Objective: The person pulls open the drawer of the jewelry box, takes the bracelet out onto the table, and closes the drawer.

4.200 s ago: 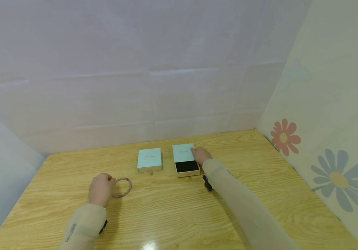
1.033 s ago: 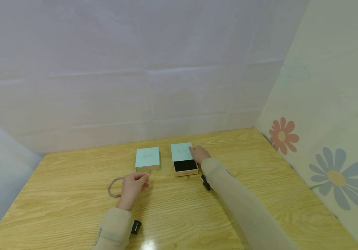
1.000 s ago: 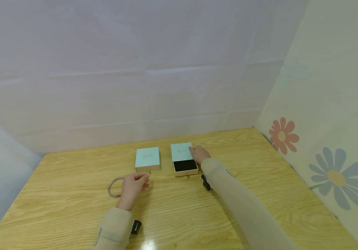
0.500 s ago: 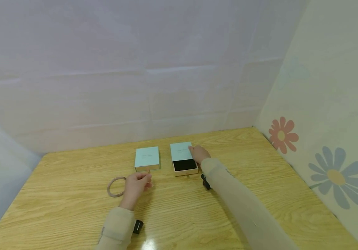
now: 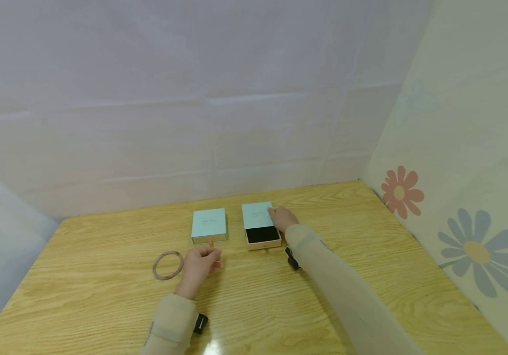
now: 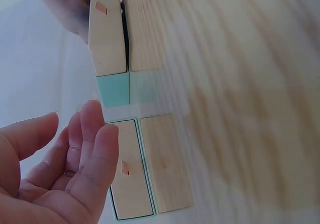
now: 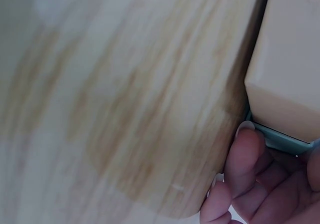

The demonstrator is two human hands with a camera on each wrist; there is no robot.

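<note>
Two pale-blue drawer boxes stand side by side near the back of the table. The left box point(image 5: 208, 226) is pushed closed, its small ribbon tab facing front. On the right box point(image 5: 256, 216), the drawer point(image 5: 264, 240) is pulled partway out and shows a black lining. My right hand point(image 5: 284, 219) grips this box's right side, thumb on its top, with curled fingers point(image 7: 245, 154) beside the sleeve. My left hand point(image 5: 198, 266) hovers in front of the closed box, fingers loosely bent, holding nothing. Just left of it lies a brownish-pink bangle point(image 5: 167, 265).
The wooden table point(image 5: 103, 305) meets a pale cloth backdrop point(image 5: 147, 148) behind the boxes. A flower-printed panel point(image 5: 449, 197) rises along the right edge. A black wrist strap piece point(image 5: 200, 323) shows under the left sleeve.
My left hand let go of the bangle, which now lies flat on the table, and moved right, drifting slightly farther in the last second. The right hand stays on the half-open box.
</note>
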